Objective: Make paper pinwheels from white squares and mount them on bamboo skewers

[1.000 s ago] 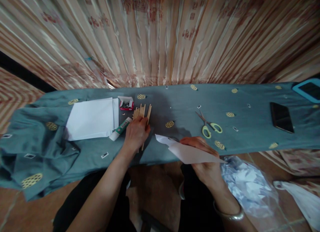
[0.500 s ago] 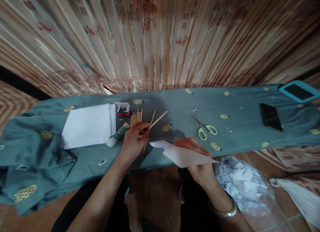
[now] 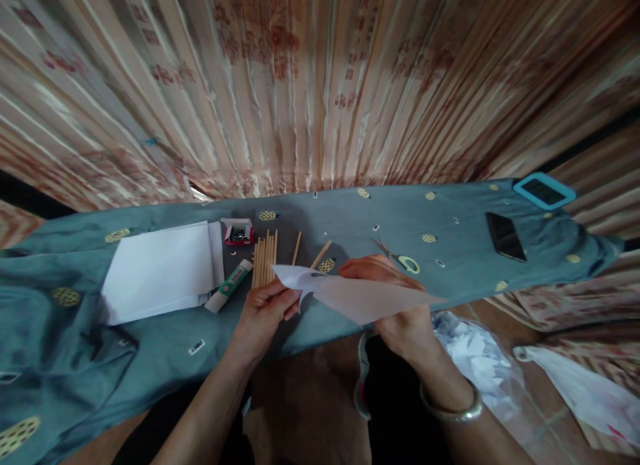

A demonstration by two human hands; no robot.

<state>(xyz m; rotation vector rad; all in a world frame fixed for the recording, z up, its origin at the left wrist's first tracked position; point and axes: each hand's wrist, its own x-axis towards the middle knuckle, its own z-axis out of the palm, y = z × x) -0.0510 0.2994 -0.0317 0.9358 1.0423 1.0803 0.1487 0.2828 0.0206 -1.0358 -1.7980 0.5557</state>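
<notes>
My left hand (image 3: 265, 313) is closed at the left end of a folded white paper (image 3: 360, 298), thumb and fingers pinching its edge. My right hand (image 3: 400, 321) grips the same paper from the right, with fingers behind it and the palm below. The sheet is held above the table's front edge, its left corner curled up. Behind the paper, one stick (image 3: 297, 247) and a slanted stick (image 3: 322, 253) show only their upper parts; whether the slanted one reaches my left fingers is hidden. A bundle of thin sticks (image 3: 265, 255) lies just beyond my left hand.
To the left are a stack of white paper (image 3: 157, 271), a green-and-white glue box (image 3: 230, 285) and a red box of small metal pieces (image 3: 239, 234). Scissors (image 3: 400, 257), a phone (image 3: 506, 236) and a blue-framed tablet (image 3: 545, 189) lie rightward. A plastic bag of paper (image 3: 475, 358) sits on the floor.
My left hand, which was pinching a stick beside the bundle, has come down to the paper's left end. The paper has shifted slightly left and up. The slanted stick points more steeply.
</notes>
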